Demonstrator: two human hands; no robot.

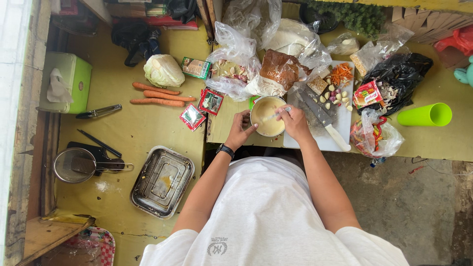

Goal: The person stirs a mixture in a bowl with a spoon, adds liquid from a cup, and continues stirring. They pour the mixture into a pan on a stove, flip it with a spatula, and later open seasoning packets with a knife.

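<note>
A round bowl (266,109) of pale yellow batter stands at the near edge of the table. My left hand (240,129) grips the bowl's left rim. My right hand (294,121) is over its right side and holds a spoon (272,116) whose end dips into the batter. Just right of the bowl lies a white cutting board (344,129) with a white-handled knife (322,118), garlic cloves (336,97) and shredded carrot (341,74).
Three carrots (156,94) and a cabbage (163,70) lie at the left, with seasoning sachets (203,107). A metal tray (162,181), a strainer (74,165), tongs (98,112), a green box (74,81), a green cup (425,115) and several plastic bags (236,54) crowd the tables.
</note>
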